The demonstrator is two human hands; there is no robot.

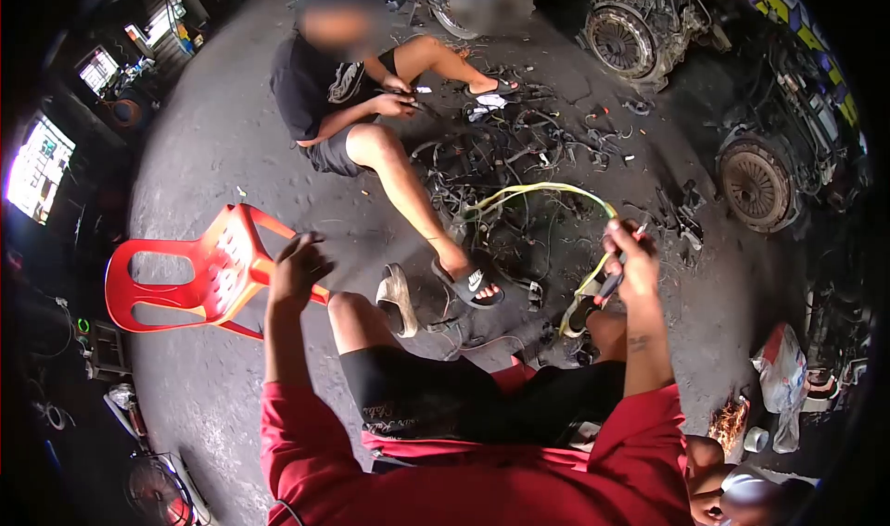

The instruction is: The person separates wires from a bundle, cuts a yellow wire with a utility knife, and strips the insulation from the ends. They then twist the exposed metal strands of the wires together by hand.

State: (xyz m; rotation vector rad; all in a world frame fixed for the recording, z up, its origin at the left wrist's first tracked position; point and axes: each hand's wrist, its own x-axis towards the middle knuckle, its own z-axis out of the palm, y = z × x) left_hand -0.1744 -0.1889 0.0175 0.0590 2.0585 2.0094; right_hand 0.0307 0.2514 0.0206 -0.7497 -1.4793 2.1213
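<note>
My right hand is closed around a red-and-black hand tool whose exact kind I cannot make out. A bundle of yellow-green wires arches from the pile on the floor up to this hand, then drops below it toward my foot. To the left, my left hand is raised near the red plastic chair, its fingers loosely curled and apart, with nothing visible in them. Tangled dark wiring harnesses lie on the floor beyond my knees.
Across from me a person sits low, holding something small in both hands. A loose sandal lies by my knee. Greasy engine parts with round clutch discs stand right. A plastic bag, tape roll and another person are lower right.
</note>
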